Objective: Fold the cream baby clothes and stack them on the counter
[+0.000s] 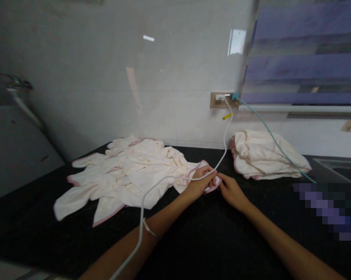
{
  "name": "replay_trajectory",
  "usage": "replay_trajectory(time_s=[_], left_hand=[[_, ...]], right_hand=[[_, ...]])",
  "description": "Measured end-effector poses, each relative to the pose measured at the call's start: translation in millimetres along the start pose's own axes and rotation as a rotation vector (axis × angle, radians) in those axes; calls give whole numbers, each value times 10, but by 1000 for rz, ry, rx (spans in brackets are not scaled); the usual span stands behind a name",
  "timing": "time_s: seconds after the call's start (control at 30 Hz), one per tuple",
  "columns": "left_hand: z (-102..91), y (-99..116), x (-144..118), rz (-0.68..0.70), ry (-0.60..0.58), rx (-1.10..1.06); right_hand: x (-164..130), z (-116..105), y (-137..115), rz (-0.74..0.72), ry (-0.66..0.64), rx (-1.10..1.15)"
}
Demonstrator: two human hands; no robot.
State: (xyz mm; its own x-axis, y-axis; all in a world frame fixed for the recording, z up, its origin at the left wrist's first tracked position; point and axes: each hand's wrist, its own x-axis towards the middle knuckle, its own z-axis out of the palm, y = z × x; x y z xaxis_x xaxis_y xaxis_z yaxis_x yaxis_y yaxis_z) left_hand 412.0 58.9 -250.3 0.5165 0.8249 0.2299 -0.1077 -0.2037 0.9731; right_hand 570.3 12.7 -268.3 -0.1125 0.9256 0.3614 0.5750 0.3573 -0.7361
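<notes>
A cream garment with pink edging (146,171) is spread in loose folds over the dark countertop, left of centre. My left hand (199,182) is closed around the right end of this cloth, and a bit of pink-edged fabric shows below its fingers. Close beside it, my right hand (231,190) has its fingers pinched at the edge of the same fabric. Its fingertips are partly hidden. A white cable (163,178) passes in front of the cloth and across my left hand. A bangle sits on my left forearm.
A folded stack of cream cloths (265,155) lies at the right by the wall. Two cables, one white and one teal (268,130), run from a wall socket (214,102). A tap (16,82) is at far left. A pixelated patch covers the right side.
</notes>
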Motion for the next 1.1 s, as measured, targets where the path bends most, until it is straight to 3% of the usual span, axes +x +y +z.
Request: replay_trajectory(time_s=[0.17,0.27,0.37,0.43,0.5,0.57,0.63,0.7,0.87,1.1], left_hand=[[-71,85,-38,272,191,578],[-71,152,-102,397,136,818],[-62,194,-135,493,88,1002],[-68,194,-134,471,148,1158],[-90,174,-130,316,211,1284],[-122,155,-140,145,148,1357],[-148,152,-168,76,11,1403],[-159,165,-203,98,-75,1428],[-148,204,-237,152,-134,1379],[-5,269,-248,464,-515,1195]], right_hand=[[57,-51,92,254,459,397],[88,-63,183,357,705,672],[108,-70,243,403,820,863],[112,-67,267,386,813,874],[112,-57,291,348,799,821],[112,-43,317,313,785,754],[112,-30,341,280,745,681],[111,-21,351,237,685,586],[78,-12,272,116,604,371],[50,18,147,85,460,218]])
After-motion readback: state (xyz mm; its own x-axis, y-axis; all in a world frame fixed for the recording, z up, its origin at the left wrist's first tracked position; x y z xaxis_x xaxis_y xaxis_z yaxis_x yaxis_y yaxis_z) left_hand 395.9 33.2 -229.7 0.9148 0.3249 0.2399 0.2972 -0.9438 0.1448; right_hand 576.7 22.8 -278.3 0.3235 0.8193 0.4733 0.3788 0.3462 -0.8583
